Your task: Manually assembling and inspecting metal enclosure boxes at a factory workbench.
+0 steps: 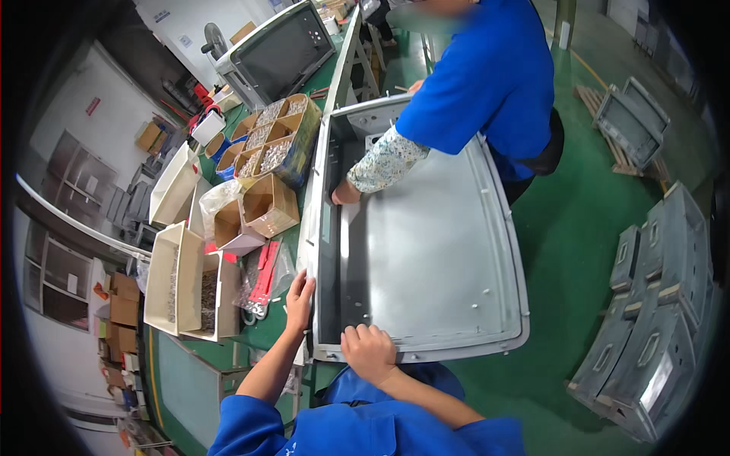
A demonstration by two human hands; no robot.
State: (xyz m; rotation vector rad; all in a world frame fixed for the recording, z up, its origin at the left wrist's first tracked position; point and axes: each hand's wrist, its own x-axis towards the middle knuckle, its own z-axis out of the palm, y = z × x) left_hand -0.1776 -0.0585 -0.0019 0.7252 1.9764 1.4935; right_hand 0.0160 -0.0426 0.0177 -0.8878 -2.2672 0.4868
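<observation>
Right of the table [275,315]: grey casing [426,243]; likely stiff, fairly heavy, slippery on smooth faces; best gripped by opposite rims. Left hand [299,304] laid along side rim, unclosed; right hand [369,353] clamped over near rim.

From here I see a green bench [263,330] carrying cream bins [158,285], a divided cardboard box [301,152], smaller cartons [284,216] and a dark framed panel [277,57]; grey casings [646,365] stand on the green floor [551,304].
</observation>
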